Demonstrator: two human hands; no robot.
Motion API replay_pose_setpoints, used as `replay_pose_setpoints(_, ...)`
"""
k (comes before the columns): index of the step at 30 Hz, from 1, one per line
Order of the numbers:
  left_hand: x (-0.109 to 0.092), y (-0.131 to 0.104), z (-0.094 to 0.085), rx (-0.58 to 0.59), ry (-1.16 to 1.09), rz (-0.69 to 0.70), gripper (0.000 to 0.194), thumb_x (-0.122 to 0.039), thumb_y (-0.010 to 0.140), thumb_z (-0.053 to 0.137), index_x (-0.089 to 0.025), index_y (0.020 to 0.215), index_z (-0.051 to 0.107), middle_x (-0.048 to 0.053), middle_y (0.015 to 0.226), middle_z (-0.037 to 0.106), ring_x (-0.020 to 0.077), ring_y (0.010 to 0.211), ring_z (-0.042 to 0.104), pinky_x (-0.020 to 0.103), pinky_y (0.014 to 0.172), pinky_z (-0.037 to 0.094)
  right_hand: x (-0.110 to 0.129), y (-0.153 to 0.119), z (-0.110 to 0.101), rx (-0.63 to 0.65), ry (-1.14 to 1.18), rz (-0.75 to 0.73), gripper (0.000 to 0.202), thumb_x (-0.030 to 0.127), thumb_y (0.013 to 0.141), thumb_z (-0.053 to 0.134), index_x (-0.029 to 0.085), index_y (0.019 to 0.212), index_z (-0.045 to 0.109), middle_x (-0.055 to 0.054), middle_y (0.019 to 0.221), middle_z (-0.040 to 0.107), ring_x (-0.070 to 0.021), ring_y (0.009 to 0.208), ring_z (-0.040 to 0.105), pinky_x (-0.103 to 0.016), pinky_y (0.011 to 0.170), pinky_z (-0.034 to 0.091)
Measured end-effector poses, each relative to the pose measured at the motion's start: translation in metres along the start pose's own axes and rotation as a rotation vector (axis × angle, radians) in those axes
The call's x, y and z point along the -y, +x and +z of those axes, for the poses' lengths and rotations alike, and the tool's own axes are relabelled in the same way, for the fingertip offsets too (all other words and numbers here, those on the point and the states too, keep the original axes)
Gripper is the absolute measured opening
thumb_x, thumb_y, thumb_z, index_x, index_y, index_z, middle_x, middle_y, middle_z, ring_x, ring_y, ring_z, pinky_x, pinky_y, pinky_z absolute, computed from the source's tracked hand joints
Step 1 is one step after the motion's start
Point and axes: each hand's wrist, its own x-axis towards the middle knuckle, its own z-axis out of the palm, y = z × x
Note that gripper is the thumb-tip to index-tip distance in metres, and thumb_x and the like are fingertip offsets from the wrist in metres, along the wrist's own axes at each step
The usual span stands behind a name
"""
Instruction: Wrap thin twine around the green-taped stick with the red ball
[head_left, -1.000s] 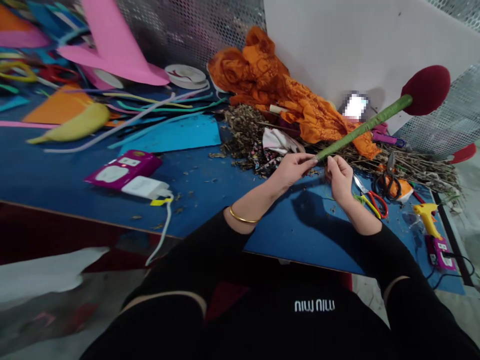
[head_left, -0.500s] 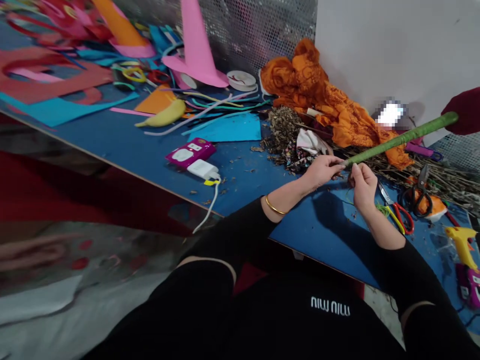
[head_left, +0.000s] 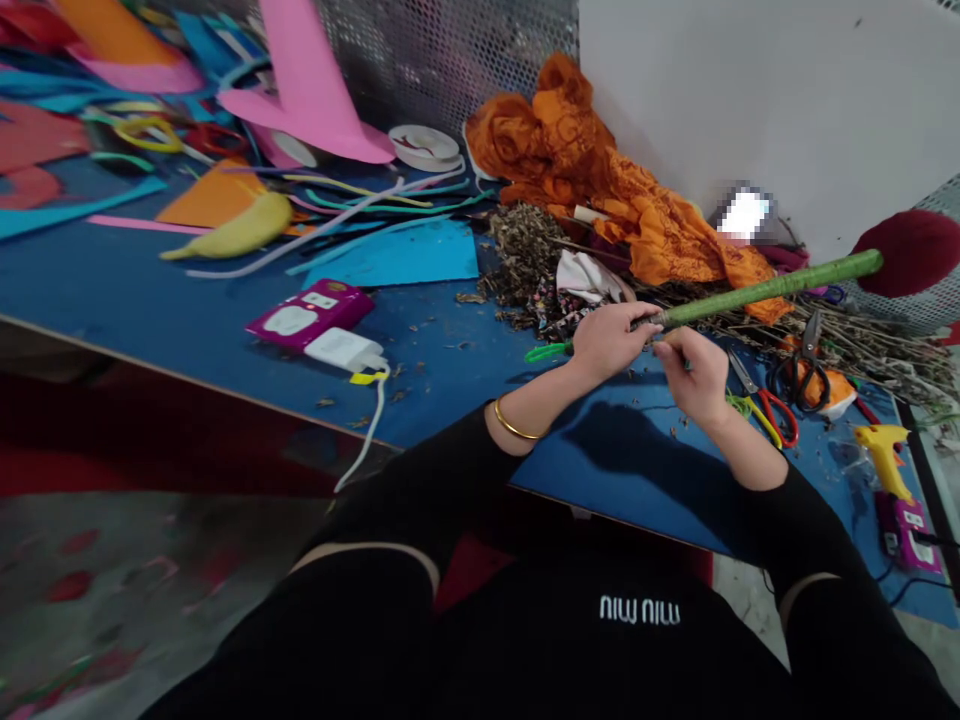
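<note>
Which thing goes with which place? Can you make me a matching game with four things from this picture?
Things
1. long green-wrapped stem with a dark red head
2. yellow pistol-shaped glue gun
3. curved yellow banana
4. tall pink brimmed cone

Places
A. next to a flat orange sheet
B. lower end in the left hand
C. near a round white reel
D. beside a purple socket box

Right pairs: 1-B, 2-D, 3-A, 4-C

A green stem (head_left: 772,289) slants up rightward to its dark-red head (head_left: 909,253).
</note>
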Motion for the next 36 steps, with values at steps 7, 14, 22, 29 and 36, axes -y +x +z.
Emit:
replay_pose_setpoints(7, -0.004, -0.007, 0.000, -0.009, 0.134, 0.089, 0.033, -0.033, 0.099, 0.067, -0.030, 0.128, 0.082, 0.005, 0.127, 0.082, 0.0307, 0.118, 0.073, 0.036, 0.090, 0.051, 0.004, 0.022, -0.030, -0.081, 0.283, 0.209, 0.043, 0.061, 0.096, 0.069, 0.022, 0.078, 0.074, -0.003, 0.075, 0.076, -0.0147, 0.067, 0.067, -0.031, 0.070, 0.057)
replay_pose_setpoints(14, -0.001, -0.010, 0.005, 0.023, 0.265, 0.183, 0.032, -0.036, 0.100, 0.066, -0.027, 0.125, 0.082, 0.007, 0.116, 0.084, 0.0297, 0.109, 0.075, 0.034, 0.080, 0.048, -0.001, 0.027, -0.029, -0.063, 0.294, 0.254, 0.049, 0.068, 0.093, 0.069, 0.021, 0.080, 0.076, -0.003, 0.079, 0.078, -0.0152, 0.074, 0.070, -0.032, 0.076, 0.060)
replay_pose_setpoints(22, -0.004, -0.013, 0.001, 0.073, 0.299, 0.186, 0.034, -0.041, 0.102, 0.062, -0.026, 0.127, 0.081, 0.008, 0.113, 0.083, 0.0290, 0.103, 0.075, 0.032, 0.076, 0.045, 0.001, 0.024, -0.025, 0.021, 0.291, 0.222, 0.051, 0.070, 0.092, 0.068, 0.022, 0.080, 0.079, -0.003, 0.077, 0.075, -0.0145, 0.073, 0.069, -0.029, 0.071, 0.057)
replay_pose_setpoints(29, -0.010, -0.016, 0.003, 0.065, 0.361, 0.142, 0.036, -0.044, 0.101, 0.063, -0.020, 0.119, 0.083, 0.012, 0.109, 0.083, 0.0315, 0.100, 0.076, 0.036, 0.078, 0.048, 0.002, 0.024, -0.022, -0.049, 0.285, 0.230, 0.047, 0.068, 0.091, 0.070, 0.023, 0.084, 0.082, -0.003, 0.085, 0.080, -0.0151, 0.079, 0.073, -0.030, 0.076, 0.060)
replay_pose_setpoints(36, -0.012, -0.024, 0.008, 0.074, 0.481, 0.307, 0.035, -0.030, 0.102, 0.054, -0.017, 0.121, 0.081, 0.013, 0.110, 0.082, 0.0308, 0.100, 0.076, 0.037, 0.077, 0.050, -0.014, 0.028, -0.024, -0.072, 0.278, 0.347, 0.027, 0.043, 0.092, 0.075, 0.020, 0.082, 0.081, -0.003, 0.084, 0.082, -0.0158, 0.081, 0.076, -0.031, 0.079, 0.062)
